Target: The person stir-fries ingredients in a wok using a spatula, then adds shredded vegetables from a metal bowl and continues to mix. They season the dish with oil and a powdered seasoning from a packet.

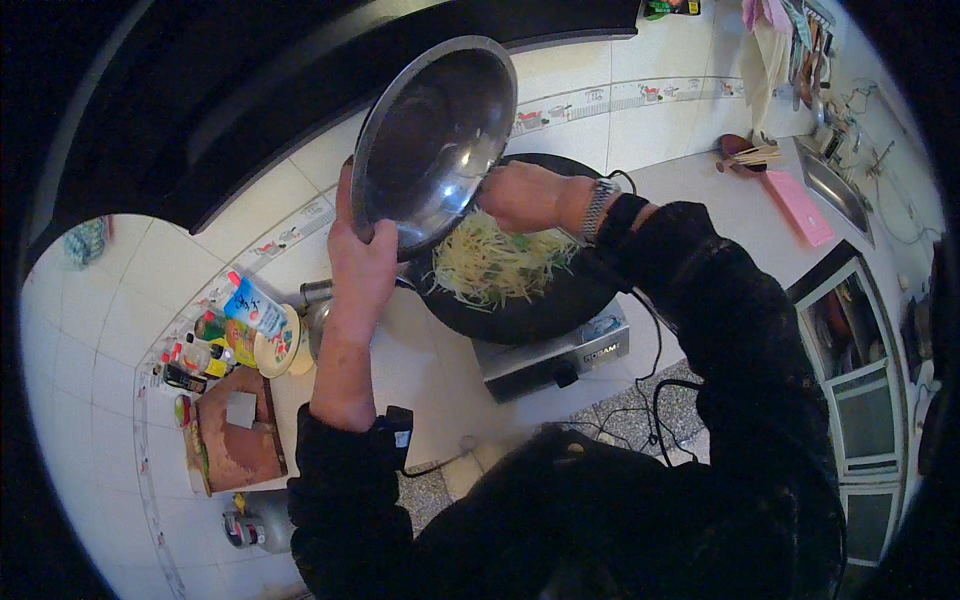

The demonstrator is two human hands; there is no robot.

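Observation:
My left hand (360, 251) grips the rim of a large stainless steel bowl (427, 142), thumb on the inner side. The bowl is tipped steeply, its lower rim over a black wok (517, 326), and its visible inside looks bare. Pale shredded vegetables (495, 266) with some green pieces lie heaped in the wok. At the bowl's right edge, my right hand (525, 196) has its fingers curled above the shreds; whether it holds something is hidden. Below the wok sits a silver portable gas or electric stove (555, 356) with a black knob.
On the left stand several seasoning bottles (199, 356), a blue-and-white pouch (256, 304) and a brown board or box (236, 435). A dark range hood (300, 97) overhangs from upper left. At right are a pink tray (799, 208), a sink (836, 184) and loose black cables (652, 420).

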